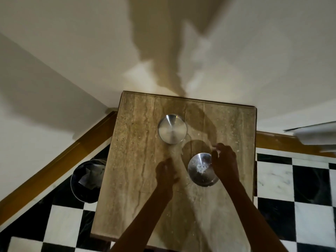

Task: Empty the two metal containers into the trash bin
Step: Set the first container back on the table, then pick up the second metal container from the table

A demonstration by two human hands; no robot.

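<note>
Two round metal containers stand on a stone table top (138, 179). The far container (172, 129) looks shiny and bare inside. The near container (199, 170) holds a little white residue. My right hand (225, 161) is at the near container's right rim, its fingers curled over the edge. My left hand (166, 172) hovers just left of that container, apart from it, loosely curled and holding nothing. The trash bin (86, 194), dark-lined with crumpled paper inside, stands on the floor beside the table's left edge.
The table stands against a white wall with a wooden skirting board (54, 164). The floor is black and white checkered tile (291, 206). A pale object (316, 135) juts in at the right edge.
</note>
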